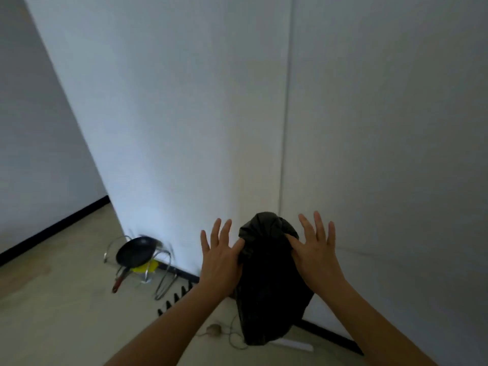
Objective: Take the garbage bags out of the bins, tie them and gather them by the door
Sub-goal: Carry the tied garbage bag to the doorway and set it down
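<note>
In front of the wall corner: two bare hands hold up a black garbage bag at its gathered top.
Left fingers: the thumb and forefinger of the left hand pinch the plastic on the bag's left side; the other three fingers are spread wide and point up, touching nothing.
Right fingers: the right hand mirrors this, thumb and forefinger nipping the bag's right side, the rest fanned open.
Bag: it hangs between the two hands, its neck bunched into a rounded lump above the pinches, its full body drooping toward the floor.
Step in hand: this looks like the tying step; the bag is out of any bin and the neck is gathered, but whether a knot is already made cannot be told.
Next move: judging from the grip, it calls for drawing the two pinched ends across each other and pulling tight, keeping the plastic from slipping or tearing.
Left of the bag: a dark frying pan with a reddish handle rests on a wire stand, something yellow beneath it, against the wall.
Below the bag: a thin cord and a white strip lie on the floor.
Hidden or unclear: the bag blocks the floor behind it; no bin or door handle shows; a vertical seam to the right of the bag may be a door edge, but that is uncertain; a row of small dark spikes by the skirting cannot be identified.
</note>
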`<state>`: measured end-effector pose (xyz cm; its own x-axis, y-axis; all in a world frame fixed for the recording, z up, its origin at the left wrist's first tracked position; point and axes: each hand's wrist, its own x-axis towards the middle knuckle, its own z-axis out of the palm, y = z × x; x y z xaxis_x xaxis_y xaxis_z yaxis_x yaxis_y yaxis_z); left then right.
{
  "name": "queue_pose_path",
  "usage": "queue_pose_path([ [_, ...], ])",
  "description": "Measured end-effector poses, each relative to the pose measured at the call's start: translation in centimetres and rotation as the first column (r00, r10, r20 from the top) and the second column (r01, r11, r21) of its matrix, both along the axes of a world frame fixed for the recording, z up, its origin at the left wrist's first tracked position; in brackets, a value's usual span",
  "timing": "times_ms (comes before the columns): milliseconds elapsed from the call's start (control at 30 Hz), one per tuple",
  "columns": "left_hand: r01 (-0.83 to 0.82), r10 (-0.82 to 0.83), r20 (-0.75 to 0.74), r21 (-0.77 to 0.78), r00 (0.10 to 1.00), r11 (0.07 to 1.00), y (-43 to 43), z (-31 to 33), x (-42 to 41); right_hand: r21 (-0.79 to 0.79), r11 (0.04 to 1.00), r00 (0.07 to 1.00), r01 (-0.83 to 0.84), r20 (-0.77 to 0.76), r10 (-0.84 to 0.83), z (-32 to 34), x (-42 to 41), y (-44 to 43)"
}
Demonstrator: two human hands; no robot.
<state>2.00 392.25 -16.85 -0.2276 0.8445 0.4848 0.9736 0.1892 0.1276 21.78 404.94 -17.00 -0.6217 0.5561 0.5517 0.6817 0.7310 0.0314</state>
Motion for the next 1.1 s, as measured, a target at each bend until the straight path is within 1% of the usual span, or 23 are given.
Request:
queue_pose_path([
  [67, -0.107, 0.107, 0.003, -0.007, 0.994, 0.994, -5.8, 0.2, -6.8, -0.040, 0.996, 0.996, -0.084, 0.004, 0.084, -0.2, -8.4, -3.7],
  [133, -0.225, 0.225, -0.003, -0.015, 0.974, 0.974, -11.6, 0.0, -13.3, -0.026, 0.982, 0.982, -0.188, 0.030, 0.188, -0.6, -16.3, -7.3],
  [267, -0.438, 0.440, 0.025, -0.059, 0.898, 0.897, -21.8, -0.6, -24.3, 0.015, 0.925, 0.921, -0.380, 0.098, 0.376, -0.8, -30.2, -13.9],
  [367, -0.533, 0.535, 0.024, -0.063, 0.844, 0.844, -27.3, -1.3, -30.6, -0.043, 0.890, 0.881, -0.454, 0.130, 0.455, -0.8, -38.9, -18.2],
  [467, -0.597, 0.601, 0.037, -0.076, 0.799, 0.799, -30.9, -2.3, -36.6, -0.080, 0.852, 0.839, -0.517, 0.149, 0.523, -1.7, -46.8, -21.1],
  [567, -0.651, 0.655, 0.083, -0.074, 0.751, 0.755, -32.9, -3.8, -42.7, -0.107, 0.816, 0.794, -0.569, 0.187, 0.578, -3.4, -55.0, -22.3],
  [700, -0.695, 0.700, 0.105, -0.082, 0.707, 0.714, -33.2, -5.7, -52.6, -0.120, 0.765, 0.748, -0.633, 0.163, 0.644, -5.8, -66.7, -22.2],
  [767, -0.712, 0.715, 0.108, -0.072, 0.691, 0.699, -32.4, -5.8, -58.5, -0.104, 0.745, 0.732, -0.659, 0.140, 0.667, -6.4, -73.2, -21.3],
  [800, -0.727, 0.731, 0.117, -0.078, 0.672, 0.682, -31.9, -5.7, -61.4, -0.121, 0.737, 0.728, -0.664, 0.121, 0.675, -6.5, -76.4, -20.9],
  [900, -0.769, 0.772, 0.146, -0.093, 0.618, 0.633, -30.3, -4.6, -69.6, -0.191, 0.704, 0.708, -0.684, 0.062, 0.704, -5.5, -85.5, -19.7],
  [1000, -0.761, 0.762, 0.121, -0.062, 0.636, 0.645, -29.2, -2.5, -77.3, -0.215, 0.676, 0.688, -0.705, 0.022, 0.725, -3.6, -94.2, -18.5],
  [1100, -0.779, 0.777, 0.108, -0.028, 0.620, 0.626, -28.8, -0.6, -84.9, -0.220, 0.653, 0.669, -0.725, 0.004, 0.744, -1.5, -102.3, -17.9],
])
